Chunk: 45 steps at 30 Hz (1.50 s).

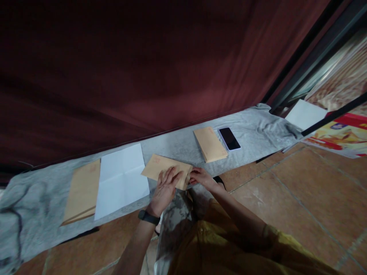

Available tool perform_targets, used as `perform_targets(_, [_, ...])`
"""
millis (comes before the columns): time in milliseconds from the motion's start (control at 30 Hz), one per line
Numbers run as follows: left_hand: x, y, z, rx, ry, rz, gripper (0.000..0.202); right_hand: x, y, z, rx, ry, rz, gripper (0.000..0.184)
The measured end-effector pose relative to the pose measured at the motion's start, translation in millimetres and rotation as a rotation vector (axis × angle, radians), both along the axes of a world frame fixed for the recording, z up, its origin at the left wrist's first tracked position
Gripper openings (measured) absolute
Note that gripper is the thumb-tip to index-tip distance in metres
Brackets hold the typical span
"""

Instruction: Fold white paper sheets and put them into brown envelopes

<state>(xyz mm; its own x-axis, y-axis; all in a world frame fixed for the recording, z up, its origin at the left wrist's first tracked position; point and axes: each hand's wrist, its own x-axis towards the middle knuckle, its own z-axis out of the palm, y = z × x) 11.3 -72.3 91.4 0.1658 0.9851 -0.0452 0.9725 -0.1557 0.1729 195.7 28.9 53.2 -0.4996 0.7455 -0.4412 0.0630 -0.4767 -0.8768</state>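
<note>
A brown envelope (pixel 160 167) lies on the grey cloth (pixel 177 147) in front of me. My left hand (pixel 165 189), a dark band on its wrist, rests flat on the envelope with fingers stretched out. My right hand (pixel 202 178) pinches the envelope's right end, fingers pressed together at its edge. To the left lies a creased white sheet of paper (pixel 122 179), unfolded.
A stack of brown envelopes (pixel 82 191) lies at the left, another stack (pixel 210 144) at the right with a black phone (pixel 229 138) beside it. A dark red curtain hangs behind. Tiled floor (pixel 301 191) lies to the right, with a white sheet (pixel 305 114) and coloured packaging (pixel 341 137).
</note>
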Motion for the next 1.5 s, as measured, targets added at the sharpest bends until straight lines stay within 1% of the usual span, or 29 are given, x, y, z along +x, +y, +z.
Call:
perform_targets(100, [8.1, -7.8, -5.0, 0.014, 0.014, 0.002, 0.080, -3.6, -7.6, 4.0, -0.034, 0.097, -0.016, 0.019])
perform_targets(167, [11.8, -9.4, -5.6, 0.028, 0.000, -0.001, 0.082, -4.7, -12.6, 6.6, -0.044, 0.147, -0.048, 0.023])
perform_targets(233, [14.1, -8.4, -1.6, 0.061, -0.025, 0.008, 0.082, -4.7, -16.7, 8.3, -0.042, 0.167, -0.081, 0.026])
perform_targets(333, [15.2, -2.9, 9.0, 0.108, -0.055, 0.011, 0.078, -4.0, -22.1, 7.6, -0.045, 0.200, -0.155, 0.029])
perform_targets(400, [14.1, 1.7, 12.6, 0.120, -0.045, 0.013, 0.076, -4.2, -26.7, 4.4, -0.052, 0.208, -0.198, 0.026])
perform_targets(433, [13.2, 3.5, 11.9, 0.121, -0.032, 0.026, 0.076, -4.7, -29.6, 2.1, -0.065, 0.212, -0.220, 0.024])
perform_targets(500, [10.9, 5.1, 4.9, 0.115, -0.007, 0.084, 0.076, -6.3, -36.7, -3.1, -0.108, 0.225, -0.271, 0.018])
perform_targets(600, [10.0, -0.1, -13.0, 0.101, -0.017, 0.182, 0.079, -9.8, -49.0, -9.7, -0.163, 0.247, -0.325, 0.012])
perform_targets(700, [15.1, -12.5, -27.1, 0.105, -0.087, 0.195, 0.083, -14.5, -58.8, -12.7, -0.156, 0.267, -0.323, 0.016])
perform_targets(800, [22.5, -23.4, -32.2, 0.136, -0.147, 0.178, 0.081, -21.7, -61.3, -13.5, -0.129, 0.272, -0.301, 0.017])
perform_targets(867, [24.7, -25.9, -33.4, 0.166, -0.180, 0.186, 0.073, -28.0, -59.1, -13.4, -0.116, 0.260, -0.290, 0.016])
perform_targets(967, [21.6, -21.7, -36.4, 0.210, -0.223, 0.232, 0.057, -37.4, -53.7, -11.8, -0.099, 0.258, -0.265, 0.016])
perform_targets(1033, [17.1, -16.6, -39.2, 0.219, -0.239, 0.258, 0.053, -40.6, -51.1, -9.8, -0.089, 0.262, -0.227, 0.016])
perform_targets(1100, [13.1, -12.4, -41.8, 0.214, -0.242, 0.267, 0.051, -38.6, -49.9, -8.3, -0.079, 0.255, -0.178, 0.017])
perform_targets(1167, [10.4, -10.6, -43.4, 0.204, -0.234, 0.265, 0.049, -30.7, -49.4, -8.0, -0.065, 0.228, -0.126, 0.018])
perform_targets(1233, [9.3, -11.3, -43.8, 0.193, -0.218, 0.254, 0.046, -17.9, -48.5, -8.8, -0.003, 0.142, -0.065, 0.017])
perform_targets(1267, [9.2, -12.3, -43.7, 0.185, -0.207, 0.247, 0.045, -10.3, -47.6, -9.3, 0.090, 0.047, -0.018, 0.015])
perform_targets(1400, [10.8, -16.8, -42.8, 0.165, -0.155, 0.245, 0.041, 17.9, -40.0, -7.5, 0.298, -0.119, -0.021, 0.012])
perform_targets(1433, [11.4, -17.4, -42.8, 0.168, -0.148, 0.256, 0.040, 22.6, -37.2, -6.0, 0.413, -0.156, -0.010, 0.016])
perform_targets(1500, [12.1, -18.0, -43.1, 0.179, -0.145, 0.272, 0.040, 27.7, -31.3, -3.3, 0.704, -0.227, 0.058, 0.029])
